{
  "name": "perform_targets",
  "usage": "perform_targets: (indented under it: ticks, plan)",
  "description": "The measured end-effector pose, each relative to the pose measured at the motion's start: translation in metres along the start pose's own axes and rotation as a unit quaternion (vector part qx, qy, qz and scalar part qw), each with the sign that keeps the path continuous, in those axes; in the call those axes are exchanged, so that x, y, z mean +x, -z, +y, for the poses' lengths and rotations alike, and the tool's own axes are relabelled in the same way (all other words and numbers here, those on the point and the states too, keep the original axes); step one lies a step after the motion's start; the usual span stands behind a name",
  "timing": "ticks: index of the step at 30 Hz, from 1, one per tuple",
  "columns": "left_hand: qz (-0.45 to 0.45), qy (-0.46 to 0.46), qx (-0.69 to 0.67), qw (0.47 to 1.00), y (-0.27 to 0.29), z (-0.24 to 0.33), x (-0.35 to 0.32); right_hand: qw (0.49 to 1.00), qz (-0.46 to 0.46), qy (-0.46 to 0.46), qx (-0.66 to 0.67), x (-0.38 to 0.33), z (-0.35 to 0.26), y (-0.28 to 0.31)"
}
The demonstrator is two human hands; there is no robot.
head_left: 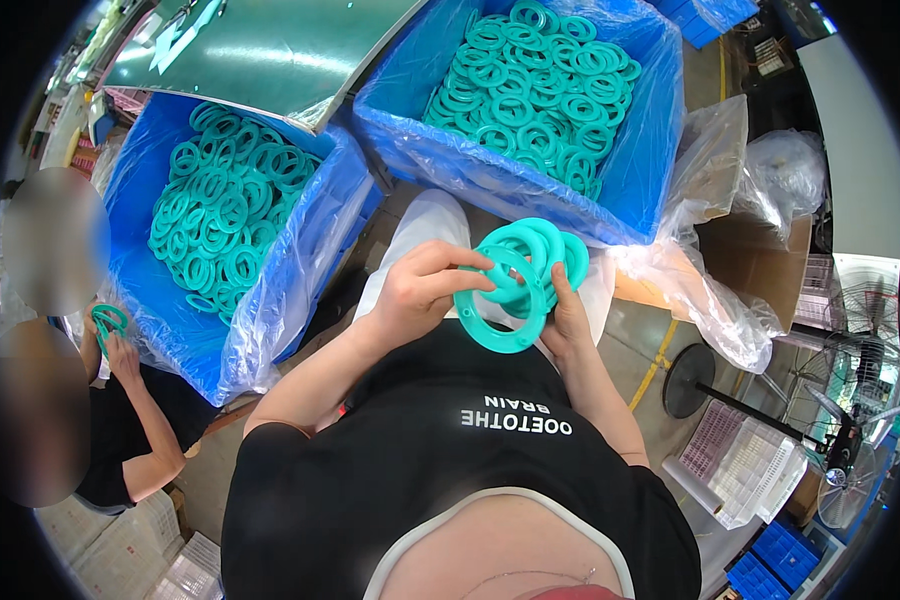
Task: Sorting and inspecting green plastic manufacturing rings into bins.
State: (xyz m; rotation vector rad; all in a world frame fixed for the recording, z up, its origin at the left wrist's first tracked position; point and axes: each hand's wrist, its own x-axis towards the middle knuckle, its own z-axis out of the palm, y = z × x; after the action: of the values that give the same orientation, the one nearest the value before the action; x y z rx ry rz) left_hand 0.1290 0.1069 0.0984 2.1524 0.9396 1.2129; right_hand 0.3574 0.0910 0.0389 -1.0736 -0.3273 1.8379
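Above my lap I hold several flat teal plastic rings (574, 256) in a loosely fanned bunch. My right hand (572, 322) grips the bunch from its right side, with the thumb lying over the rings. From the left, my left hand (418, 288) pinches the rim of the front teal ring (503, 339), which hangs lower than the others. Its fingertips reach into the ring openings, and the exact grip there is partly hidden.
Ahead stands a blue bin (660, 120) lined with clear plastic, full of teal rings; another blue bin (130, 215) is at left. A green tabletop (280, 50) overhangs between them. At right are a cardboard box (760, 260) and a fan (840, 440). A co-worker's hands (120, 350) hold rings.
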Motion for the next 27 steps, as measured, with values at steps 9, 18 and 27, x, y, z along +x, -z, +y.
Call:
perform_targets:
  ticks: [9,18,27]
  plan:
    - [0.077,0.161,-0.307,0.935,-0.028,-0.013,0.003,0.983,-0.168,-0.039,-0.059,-0.002,-0.019,-0.018]
    - [-0.008,0.410,-0.446,0.795,-0.046,0.006,-0.021,0.993,-0.020,0.108,-0.034,-0.002,-0.002,-0.023]
    - [-0.162,0.456,-0.396,0.780,-0.017,-0.009,-0.003,0.980,-0.080,0.123,-0.137,0.003,-0.031,-0.013]
